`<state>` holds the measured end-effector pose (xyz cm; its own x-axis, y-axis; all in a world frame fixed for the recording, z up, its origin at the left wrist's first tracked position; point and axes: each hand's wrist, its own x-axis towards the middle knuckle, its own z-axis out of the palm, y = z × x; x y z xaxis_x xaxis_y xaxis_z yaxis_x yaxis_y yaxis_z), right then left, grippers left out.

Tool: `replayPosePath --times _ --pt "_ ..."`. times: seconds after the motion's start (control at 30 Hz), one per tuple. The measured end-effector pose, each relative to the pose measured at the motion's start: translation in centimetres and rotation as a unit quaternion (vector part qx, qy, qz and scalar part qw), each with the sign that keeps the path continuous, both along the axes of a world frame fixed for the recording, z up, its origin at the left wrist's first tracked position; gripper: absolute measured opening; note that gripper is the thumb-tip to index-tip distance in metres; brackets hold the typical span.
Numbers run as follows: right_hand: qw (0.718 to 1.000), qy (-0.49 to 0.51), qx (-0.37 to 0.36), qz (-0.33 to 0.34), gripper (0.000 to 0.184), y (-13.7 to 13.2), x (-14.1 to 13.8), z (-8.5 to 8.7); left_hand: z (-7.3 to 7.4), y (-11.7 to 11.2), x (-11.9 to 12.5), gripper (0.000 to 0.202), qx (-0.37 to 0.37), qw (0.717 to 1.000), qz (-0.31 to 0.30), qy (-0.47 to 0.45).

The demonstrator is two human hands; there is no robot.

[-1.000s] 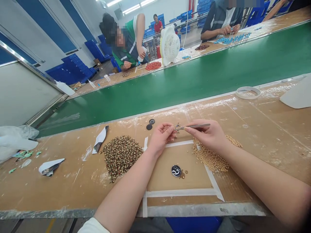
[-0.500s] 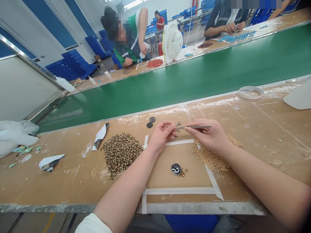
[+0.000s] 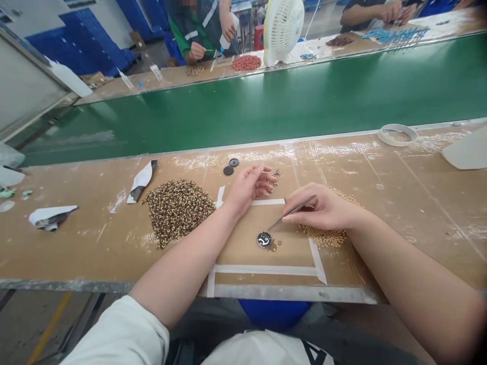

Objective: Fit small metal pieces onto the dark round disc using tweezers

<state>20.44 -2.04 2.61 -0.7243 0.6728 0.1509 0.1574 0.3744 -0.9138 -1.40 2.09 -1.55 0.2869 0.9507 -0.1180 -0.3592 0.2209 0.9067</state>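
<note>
My right hand (image 3: 323,209) is closed on metal tweezers (image 3: 291,212), whose tip points down-left to a small round black dish (image 3: 264,240) inside a white tape rectangle (image 3: 266,269). Under that hand lies a pile of tan beads (image 3: 327,235). My left hand (image 3: 249,185) rests on the table above the rectangle, fingers curled round a small metal piece (image 3: 272,182). A heap of dark brown patterned beads (image 3: 177,208) lies left of my left forearm.
A green conveyor belt (image 3: 304,96) runs behind the brown worktable (image 3: 411,197). Two black discs (image 3: 231,166), a tape roll (image 3: 397,134), torn paper scraps (image 3: 141,180) and a white sheet (image 3: 466,152) lie on it. Across the belt stand a white fan (image 3: 283,28) and other people working.
My right hand has swung the tweezers down from the left hand to the black dish. The left hand stayed put. The camera tilted downward.
</note>
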Motion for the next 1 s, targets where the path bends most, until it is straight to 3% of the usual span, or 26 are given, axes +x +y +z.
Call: replayPosePath --times 0.1,0.63,0.87,0.93,1.0 --pt "0.998 -0.047 -0.022 0.041 0.024 -0.1 -0.2 0.0 0.1 -0.2 0.1 0.044 0.012 1.000 -0.010 0.016" --pt "0.992 -0.078 -0.042 0.085 0.024 -0.3 -1.1 -0.3 0.0 -0.1 0.3 0.046 0.026 0.999 -0.026 0.033" --pt "0.999 -0.015 -0.030 0.032 0.018 0.0 -0.2 -0.4 -0.1 -0.2 0.2 0.039 0.069 0.993 -0.036 0.088" --pt "0.999 0.021 -0.032 0.003 0.018 0.1 0.2 -0.8 0.3 -0.8 -0.1 0.036 0.151 0.972 -0.016 0.180" --pt "0.998 0.052 -0.040 -0.007 0.019 0.3 0.5 -1.4 1.1 -1.4 -0.5 0.032 0.275 0.906 0.002 0.321"
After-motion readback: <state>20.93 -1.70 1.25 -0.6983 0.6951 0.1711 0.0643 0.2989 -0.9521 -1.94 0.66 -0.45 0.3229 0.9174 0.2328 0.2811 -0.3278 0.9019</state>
